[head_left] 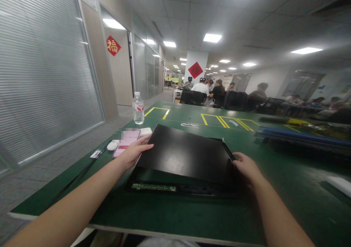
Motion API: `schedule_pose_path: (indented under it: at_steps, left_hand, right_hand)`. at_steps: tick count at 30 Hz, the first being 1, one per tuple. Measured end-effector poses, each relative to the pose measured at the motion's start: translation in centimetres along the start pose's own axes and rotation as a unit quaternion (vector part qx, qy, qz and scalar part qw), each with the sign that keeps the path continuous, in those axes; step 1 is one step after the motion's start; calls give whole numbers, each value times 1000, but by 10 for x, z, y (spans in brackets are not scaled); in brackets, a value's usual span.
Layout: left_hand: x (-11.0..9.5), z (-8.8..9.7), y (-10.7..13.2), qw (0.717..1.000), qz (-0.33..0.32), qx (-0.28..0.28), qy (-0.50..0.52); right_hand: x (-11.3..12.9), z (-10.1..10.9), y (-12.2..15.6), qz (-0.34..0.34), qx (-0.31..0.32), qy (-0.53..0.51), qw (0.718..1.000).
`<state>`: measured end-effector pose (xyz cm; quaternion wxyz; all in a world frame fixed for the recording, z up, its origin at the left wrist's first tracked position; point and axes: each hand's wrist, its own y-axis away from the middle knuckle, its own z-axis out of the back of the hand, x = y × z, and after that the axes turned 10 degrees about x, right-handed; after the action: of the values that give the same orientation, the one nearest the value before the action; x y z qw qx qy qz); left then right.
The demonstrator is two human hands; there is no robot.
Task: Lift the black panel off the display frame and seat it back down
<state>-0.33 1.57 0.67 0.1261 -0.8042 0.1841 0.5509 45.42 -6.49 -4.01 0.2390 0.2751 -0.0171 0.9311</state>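
A large flat black panel [186, 152] lies tilted over a black frame [181, 189] on the green table [192, 214]; a green circuit strip [153, 187] shows along the frame's near edge. My left hand [134, 152] grips the panel's left edge with fingers laid on top. My right hand [246, 165] holds its right edge, fingers curled around it. The near edge of the panel is raised above the frame.
A phone [126, 142], a white mouse [112, 145] and a water bottle [138, 108] stand at the left. Stacked dark and blue sheets [298, 135] lie at the right. Yellow tape boxes [227, 120] mark the far tabletop. People sit in the background [216, 89].
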Motion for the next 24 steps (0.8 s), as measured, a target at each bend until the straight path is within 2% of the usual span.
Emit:
schedule_pose_path:
  at_steps: [6, 17, 20, 24]
  left_hand:
    - [-8, -12, 8, 1000, -7, 24, 11]
    - [-5, -11, 6, 999, -35, 31, 18]
    - [-5, -12, 7, 998, -44, 32, 24]
    - [-4, -13, 7, 997, -66, 30, 8]
  right_hand:
    - [4, 2, 4, 1, 10, -14, 1000]
    - [2, 2, -2, 7, -5, -35, 999]
    - [3, 1, -3, 4, -16, -65, 998]
    - [3, -1, -3, -10, 2, -163, 987]
